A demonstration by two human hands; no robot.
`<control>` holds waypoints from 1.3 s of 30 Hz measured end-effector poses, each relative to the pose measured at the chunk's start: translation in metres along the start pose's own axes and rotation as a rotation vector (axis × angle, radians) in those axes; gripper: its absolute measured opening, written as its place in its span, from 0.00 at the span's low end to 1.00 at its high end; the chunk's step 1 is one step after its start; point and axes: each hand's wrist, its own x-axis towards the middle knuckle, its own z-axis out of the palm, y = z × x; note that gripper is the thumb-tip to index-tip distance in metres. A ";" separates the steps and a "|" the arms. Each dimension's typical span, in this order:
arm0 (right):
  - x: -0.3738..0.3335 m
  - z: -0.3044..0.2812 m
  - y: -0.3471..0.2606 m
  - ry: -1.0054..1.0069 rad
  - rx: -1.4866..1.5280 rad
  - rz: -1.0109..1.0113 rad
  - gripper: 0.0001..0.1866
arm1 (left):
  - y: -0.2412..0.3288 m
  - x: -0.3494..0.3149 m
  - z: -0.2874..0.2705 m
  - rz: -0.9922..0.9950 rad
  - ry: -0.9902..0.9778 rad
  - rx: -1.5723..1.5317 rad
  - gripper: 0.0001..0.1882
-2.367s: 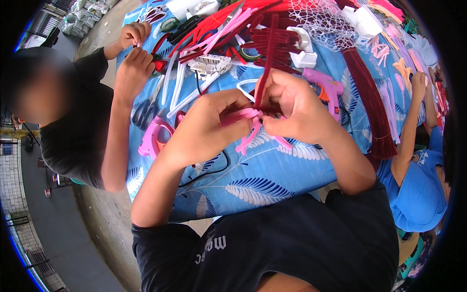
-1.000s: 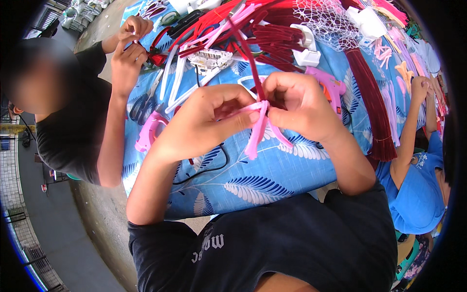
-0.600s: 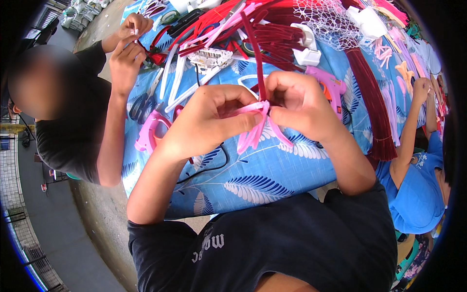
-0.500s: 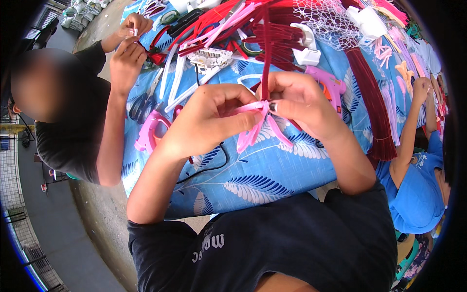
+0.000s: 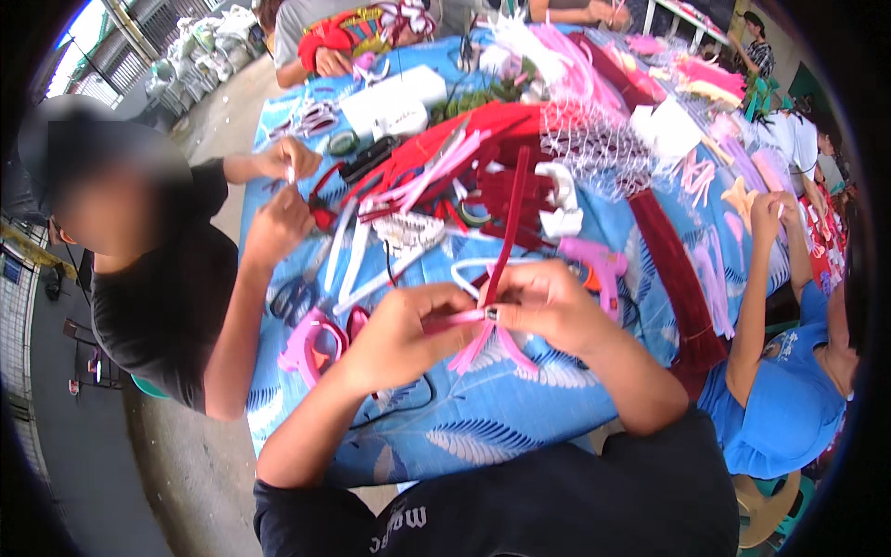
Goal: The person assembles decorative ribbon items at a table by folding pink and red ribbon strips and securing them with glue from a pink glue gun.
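Above the near part of the table, my left hand (image 5: 408, 330) pinches a pink pipe cleaner (image 5: 512, 353), whose bent ends hang below the fingers. My right hand (image 5: 549, 304) is closed at the join, where a dark red pipe cleaner (image 5: 510, 223) stands up from the pink one. The fingertips partly hide how the two are joined. Left of my hands lies a pink glue gun (image 5: 299, 351); a second pink glue gun (image 5: 608, 278) lies beyond my right hand. White pipe cleaners (image 5: 352, 265) lie beyond my left hand.
A blue leaf-patterned cloth (image 5: 492, 436) covers the table. Bundles of red pipe cleaners (image 5: 501, 125), dark red ones (image 5: 673, 274), white netting (image 5: 594, 148) and scissors (image 5: 295, 299) lie on it. Co-workers sit at left (image 5: 139, 278) and right (image 5: 789, 390); others are across the table.
The view has tilted up, so more of the table's far side and people there show. My hands keep their grip at the join; the dark red pipe cleaner now leans slightly right.
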 end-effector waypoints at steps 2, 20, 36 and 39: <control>0.000 0.001 -0.001 -0.020 0.000 -0.001 0.04 | -0.001 -0.002 0.001 0.065 0.019 0.115 0.08; -0.002 0.006 0.000 0.009 -0.132 -0.055 0.06 | 0.009 -0.007 -0.004 0.181 0.059 0.378 0.07; 0.001 0.000 -0.001 -0.031 -0.150 -0.083 0.05 | -0.004 0.003 -0.016 -0.060 -0.122 -0.041 0.08; 0.001 0.003 -0.004 -0.053 -0.161 -0.094 0.05 | -0.008 0.004 -0.018 -0.086 -0.170 -0.181 0.09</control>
